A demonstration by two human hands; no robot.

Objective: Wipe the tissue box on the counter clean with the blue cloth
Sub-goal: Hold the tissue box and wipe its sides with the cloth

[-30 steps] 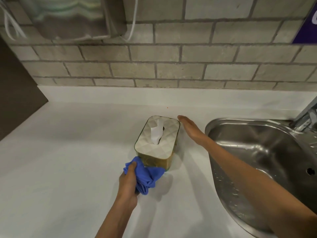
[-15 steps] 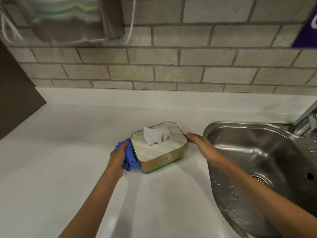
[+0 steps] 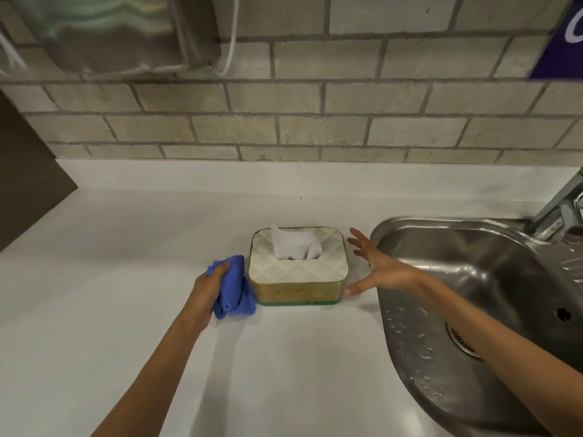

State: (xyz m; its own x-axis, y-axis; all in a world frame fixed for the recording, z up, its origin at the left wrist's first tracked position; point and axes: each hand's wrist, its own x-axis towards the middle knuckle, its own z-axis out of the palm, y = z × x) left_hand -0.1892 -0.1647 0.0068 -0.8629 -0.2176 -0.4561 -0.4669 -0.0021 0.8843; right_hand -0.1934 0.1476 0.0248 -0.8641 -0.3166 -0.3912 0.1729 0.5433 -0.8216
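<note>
The tissue box (image 3: 298, 269) stands on the white counter (image 3: 126, 279), long side toward me. It has a white quilted lid, a tan front wall, a green base and a tissue sticking up. My left hand (image 3: 209, 287) grips the bunched blue cloth (image 3: 235, 288), which presses against the box's left end. My right hand (image 3: 378, 269) hovers at the box's right end with fingers spread; only the thumb tip is near the lower right corner.
A steel sink (image 3: 473, 279) fills the right side, its rim just right of the box, with a tap (image 3: 561, 209) at the far right. A brick wall rises behind the counter. A metal dispenser (image 3: 104, 29) hangs top left; a dark panel (image 3: 28, 175) borders the left.
The box has been turned from end-on to long side facing me. The cloth moved from its near end to its left end. My right hand released the box and opened.
</note>
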